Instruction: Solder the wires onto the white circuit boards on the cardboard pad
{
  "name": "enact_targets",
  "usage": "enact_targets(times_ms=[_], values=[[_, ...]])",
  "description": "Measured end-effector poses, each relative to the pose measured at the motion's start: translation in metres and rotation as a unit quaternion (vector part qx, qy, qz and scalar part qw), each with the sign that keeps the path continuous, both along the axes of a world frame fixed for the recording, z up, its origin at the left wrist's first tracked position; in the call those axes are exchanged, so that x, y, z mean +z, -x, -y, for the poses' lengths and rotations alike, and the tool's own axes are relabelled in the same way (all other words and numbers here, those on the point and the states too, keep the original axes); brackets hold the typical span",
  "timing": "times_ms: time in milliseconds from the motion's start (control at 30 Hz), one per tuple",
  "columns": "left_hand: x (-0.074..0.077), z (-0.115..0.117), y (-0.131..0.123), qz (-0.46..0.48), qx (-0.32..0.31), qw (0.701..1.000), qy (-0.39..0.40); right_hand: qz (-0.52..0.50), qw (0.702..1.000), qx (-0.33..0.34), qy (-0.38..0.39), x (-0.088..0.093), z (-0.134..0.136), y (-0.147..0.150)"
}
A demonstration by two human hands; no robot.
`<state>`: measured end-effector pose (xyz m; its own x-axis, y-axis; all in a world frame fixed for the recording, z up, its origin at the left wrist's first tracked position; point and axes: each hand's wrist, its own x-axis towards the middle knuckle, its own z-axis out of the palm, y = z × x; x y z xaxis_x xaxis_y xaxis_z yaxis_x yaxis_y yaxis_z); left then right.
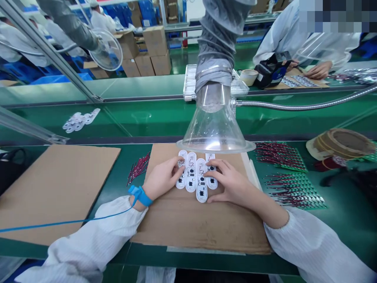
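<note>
Fingertips of the left hand (pixel 163 179) bend over the leftmost of four white oval circuit boards (pixel 191 177), covering part of it; whether they pinch its edge, I cannot tell. The right hand (pixel 228 181) is spread, fingers over the rightmost board and thumb well apart from them, just beside the near end of the third board; contact there is unclear. All four lie side by side on a cardboard sheet (pixel 200 228). A clear funnel-shaped hood (pixel 216 131) hangs on the far side, its rim hiding the rightmost board's far end. The cord of the blue wrist strap (pixel 143 196) on the left arm is cut off at the left edge. To the right, dark red wires partly cover two green panels (pixel 309 197), too tangled to count. At far right, a co-worker's hands (pixel 319 71) show, the head pixelated.
</note>
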<state>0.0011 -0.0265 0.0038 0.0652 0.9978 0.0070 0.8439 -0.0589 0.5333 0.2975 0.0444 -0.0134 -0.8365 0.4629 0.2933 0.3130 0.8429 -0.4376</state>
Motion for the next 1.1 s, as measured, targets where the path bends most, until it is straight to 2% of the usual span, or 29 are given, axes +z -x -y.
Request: enact_targets(times_ms=[333,667,833,967,1100], values=[[-0.008,0.005,0.005,-0.024,-0.159,0.984,-0.078,-0.023,1.000,-0.018,0.009,0.005,-0.006,-0.005],[-0.011,0.006,0.001,-0.082,-0.213,0.968,-0.108,0.037,0.998,-0.050,-0.010,0.004,0.008,0.003],[-0.012,0.005,0.001,-0.091,-0.208,0.969,-0.094,0.043,0.998,-0.033,-0.026,0.003,0.009,0.002],[-0.011,0.004,0.002,-0.063,-0.195,0.976,-0.074,0.047,0.998,-0.027,-0.037,-0.002,0.011,0.003],[-0.007,0.000,0.003,-0.024,-0.099,0.993,-0.054,0.038,0.998,-0.039,-0.034,-0.006,0.012,0.003]])
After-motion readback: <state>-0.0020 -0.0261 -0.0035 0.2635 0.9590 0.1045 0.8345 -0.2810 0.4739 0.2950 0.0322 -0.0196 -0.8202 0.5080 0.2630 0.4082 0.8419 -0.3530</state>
